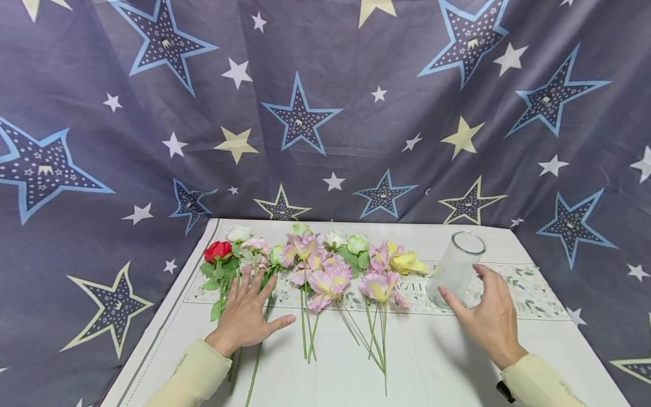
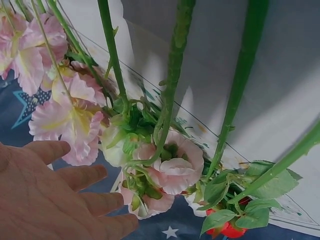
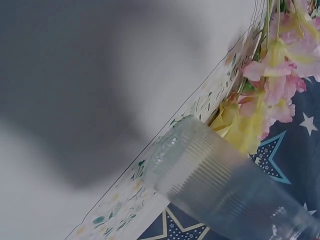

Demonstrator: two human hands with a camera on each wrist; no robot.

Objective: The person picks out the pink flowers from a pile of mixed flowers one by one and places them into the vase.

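Observation:
My left hand (image 1: 247,314), fingers spread, is over the stems of the left-hand flowers; whether it touches them I cannot tell. Close to it are a red rose (image 1: 217,251) and pale pink roses (image 2: 175,167). My right hand (image 1: 489,316) is beside an upright clear glass vase (image 1: 450,271), thumb and fingers apart and curved around the near side, without a visible grip. In the right wrist view the ribbed glass vase (image 3: 215,175) shows, but no fingers. Pink-and-yellow irises (image 1: 329,282) lie between the hands.
White and green roses (image 1: 357,243) and a yellow flower (image 1: 408,262) lie farther back in the row. Beneath them a printed floral band (image 1: 529,288) crosses the white tablecloth (image 1: 422,362). A star-patterned dark curtain (image 1: 325,164) hangs behind the table.

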